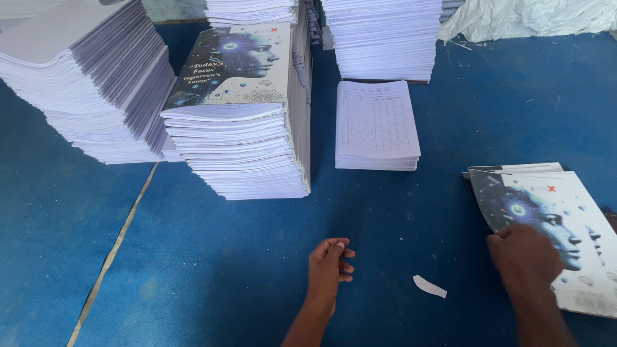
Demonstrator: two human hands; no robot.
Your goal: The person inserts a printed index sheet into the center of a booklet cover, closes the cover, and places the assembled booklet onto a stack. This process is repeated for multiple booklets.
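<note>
My left hand (pixel 329 265) hovers over the blue floor cloth (pixel 225 270) with its fingers loosely curled and nothing in it. My right hand (pixel 524 257) rests fingers-down on the near edge of the top printed cover (pixel 553 218), which lies on a thin pile of covers at the right. The cover shows a face in profile on a dark and white ground. A small white paper scrap (pixel 429 286) lies between my hands.
A tall stack of notebooks with a printed cover on top (pixel 241 115) stands ahead. A white page stack (pixel 96 83) sits left. A low pile of ruled sheets (pixel 376 125) and a taller stack (pixel 384 38) stand behind. Crumpled white sheeting (pixel 527 16) lies far right.
</note>
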